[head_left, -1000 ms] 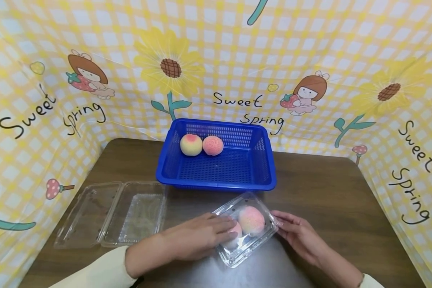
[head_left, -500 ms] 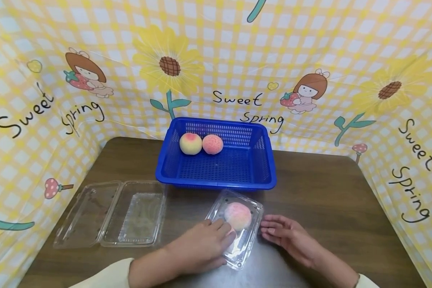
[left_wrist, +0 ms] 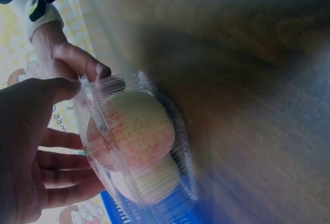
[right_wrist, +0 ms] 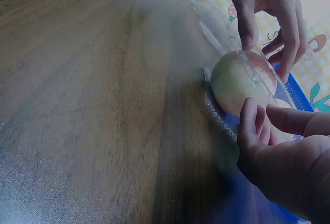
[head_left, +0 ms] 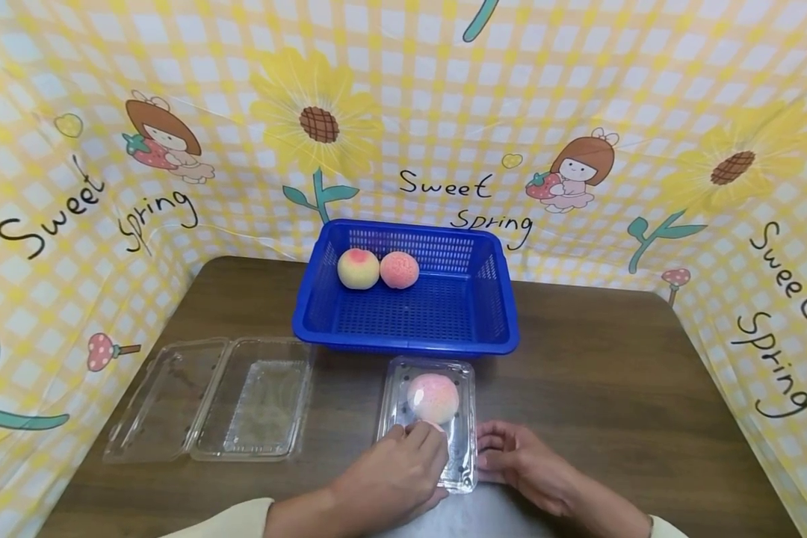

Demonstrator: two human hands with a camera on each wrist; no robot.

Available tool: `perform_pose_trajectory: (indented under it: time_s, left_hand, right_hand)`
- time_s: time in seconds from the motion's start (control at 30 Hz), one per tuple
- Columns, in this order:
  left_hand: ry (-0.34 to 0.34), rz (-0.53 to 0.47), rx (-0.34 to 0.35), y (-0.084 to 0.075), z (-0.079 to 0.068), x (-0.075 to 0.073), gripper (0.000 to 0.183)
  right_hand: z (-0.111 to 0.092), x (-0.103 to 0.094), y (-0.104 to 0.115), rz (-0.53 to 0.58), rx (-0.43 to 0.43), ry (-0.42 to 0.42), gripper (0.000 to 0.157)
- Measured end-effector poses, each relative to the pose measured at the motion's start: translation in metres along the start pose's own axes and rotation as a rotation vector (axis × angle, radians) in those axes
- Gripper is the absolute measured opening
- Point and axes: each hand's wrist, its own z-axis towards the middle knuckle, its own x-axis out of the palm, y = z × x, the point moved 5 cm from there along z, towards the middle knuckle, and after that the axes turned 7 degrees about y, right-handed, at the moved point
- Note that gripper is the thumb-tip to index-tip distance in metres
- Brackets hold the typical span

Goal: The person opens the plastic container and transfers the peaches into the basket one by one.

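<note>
In the head view, a clear plastic clamshell container (head_left: 464, 418) stands at the table's front centre, its lid down over two peaches. The far peach (head_left: 433, 398) shows through the lid; the near one is mostly behind my left hand (head_left: 400, 467). That hand grips the container's near left part, its thumb on the rim and bent fingers over the lid in the left wrist view. Along the right edge, my right hand (head_left: 527, 463) holds the rim between thumb and bent fingers. The right wrist view shows the container's nearer peach (right_wrist: 234, 82) between both hands.
Behind the container sits a blue plastic basket (head_left: 403, 345) with a yellowish peach (head_left: 359, 269) and a pink peach (head_left: 400, 270) at its left. An unfolded clear clamshell (head_left: 262, 396) lies at the left. Patterned cloth (head_left: 403, 112) encloses the table's back and sides.
The filled container has turned to point straight away from me and shifted left. My left hand has followed towards me; my right hand has come off its edge and returned to it.
</note>
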Motion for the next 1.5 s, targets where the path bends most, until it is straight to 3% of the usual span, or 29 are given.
perform_pose_trajectory:
  time_s: [0.23,0.47,0.8,1.0,1.17,1.5]
  left_hand:
    - [0.030,-0.036,0.025,0.000,0.000,0.004,0.061]
    - [0.020,-0.091,0.011,0.000,-0.001,0.004,0.049]
    - [-0.058,0.040,-0.004,-0.010,-0.001,0.004,0.038]
    - [-0.058,0.066,0.000,-0.010,-0.001,0.005,0.041]
    - [-0.053,0.099,0.026,-0.010,-0.001,0.005,0.041]
    - [0.001,0.187,0.178,-0.010,-0.003,0.008,0.045]
  right_hand:
    - [-0.005,0.004,-0.001,0.024,0.010,0.025,0.038]
    - [-0.005,0.006,-0.003,0.058,-0.005,0.014,0.034]
    - [-0.003,0.004,-0.005,0.106,-0.026,0.000,0.028]
    - [-0.004,0.004,-0.006,0.087,-0.028,0.009,0.040]
    - [-0.005,0.004,-0.007,0.057,-0.012,-0.016,0.045]
    - [-0.005,0.006,-0.007,0.074,-0.006,-0.013,0.041]
